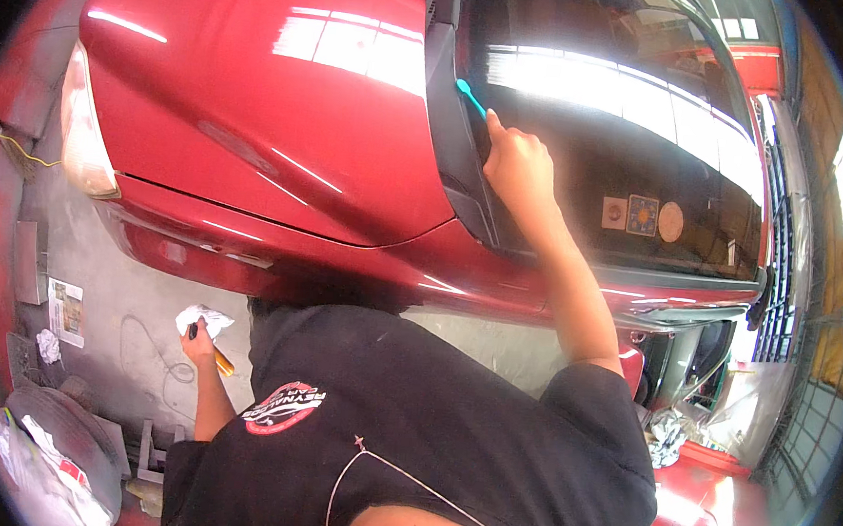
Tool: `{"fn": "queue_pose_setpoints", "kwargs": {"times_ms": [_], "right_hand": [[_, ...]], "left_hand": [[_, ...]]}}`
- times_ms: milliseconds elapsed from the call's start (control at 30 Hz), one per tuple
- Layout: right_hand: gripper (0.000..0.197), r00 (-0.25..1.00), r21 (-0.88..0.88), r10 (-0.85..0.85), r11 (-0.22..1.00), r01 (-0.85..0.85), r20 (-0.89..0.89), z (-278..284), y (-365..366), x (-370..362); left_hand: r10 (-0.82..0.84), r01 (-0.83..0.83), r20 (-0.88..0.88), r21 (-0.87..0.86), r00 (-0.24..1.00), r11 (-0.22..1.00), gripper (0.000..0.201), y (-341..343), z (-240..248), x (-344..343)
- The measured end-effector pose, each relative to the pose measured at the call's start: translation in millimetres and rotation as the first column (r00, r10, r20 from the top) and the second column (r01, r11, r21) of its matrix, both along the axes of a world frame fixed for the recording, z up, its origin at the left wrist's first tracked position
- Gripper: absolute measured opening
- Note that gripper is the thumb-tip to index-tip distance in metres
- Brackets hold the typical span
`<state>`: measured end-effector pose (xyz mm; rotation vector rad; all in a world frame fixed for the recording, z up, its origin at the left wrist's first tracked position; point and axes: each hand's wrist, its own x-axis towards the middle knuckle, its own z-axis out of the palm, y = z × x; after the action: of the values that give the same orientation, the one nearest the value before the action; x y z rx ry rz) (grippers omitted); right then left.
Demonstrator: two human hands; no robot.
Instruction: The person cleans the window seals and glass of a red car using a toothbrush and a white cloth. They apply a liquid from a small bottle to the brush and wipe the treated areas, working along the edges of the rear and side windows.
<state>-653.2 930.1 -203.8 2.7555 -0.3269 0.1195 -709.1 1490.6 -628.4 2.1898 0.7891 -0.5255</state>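
Note:
My right hand [520,167] is closed around the handle of a teal toothbrush [476,102]. Its head rests at or just over the seam where the black cowl panel [448,118] meets the dark windshield [558,126] of a red car. Which side of that seam the bristles touch, I cannot tell. Low on the left, my left hand [200,345] grips a yellow bottle or can with a black top [225,363], away from the car. A crumpled white cloth [206,320] is bunched at the same hand. The fingers partly cover both things.
The red hood [283,146] spreads to the left, ending at a headlight [87,127]. Stickers [643,216] show on the windshield's near corner. On the floor lie a thin cable [156,357] and crumpled paper [48,345]. A tire [67,439] holding bags stands at lower left.

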Motion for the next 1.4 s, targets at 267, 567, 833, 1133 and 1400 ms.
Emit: {"fn": "queue_pose_setpoints", "kwargs": {"times_ms": [267,567,833,1133,1400], "right_hand": [[0.043,0.999,0.102,-0.030,0.994,0.026,0.041,-0.1,-1.2,25.5],[0.041,0.997,0.132,-0.015,0.991,0.005,0.071,-1.6,-16.2,60.4],[0.019,0.980,0.063,0.046,0.996,-0.060,0.194,-10.5,-28.9,86.0],[0.016,0.971,0.169,-0.066,0.985,0.028,0.228,16.3,-19.2,84.2],[0.045,0.776,0.824,-0.334,0.410,-0.391,0.535,63.2,95.3,-0.6]], "left_hand": [[0.083,-0.072,0.145,-0.079,0.986,0.994,0.047,-2.6,-14.4,-15.3],[0.003,-0.050,0.242,0.185,0.970,0.981,0.048,-3.4,7.5,-0.3],[-0.018,-0.037,0.224,0.241,0.975,0.970,0.045,7.2,27.7,-18.0],[0.022,0.011,0.484,-0.065,0.875,0.998,0.027,18.1,95.3,2.2],[-0.115,0.376,0.684,-0.245,0.720,0.894,0.019,-50.0,365.0,90.6]]}}
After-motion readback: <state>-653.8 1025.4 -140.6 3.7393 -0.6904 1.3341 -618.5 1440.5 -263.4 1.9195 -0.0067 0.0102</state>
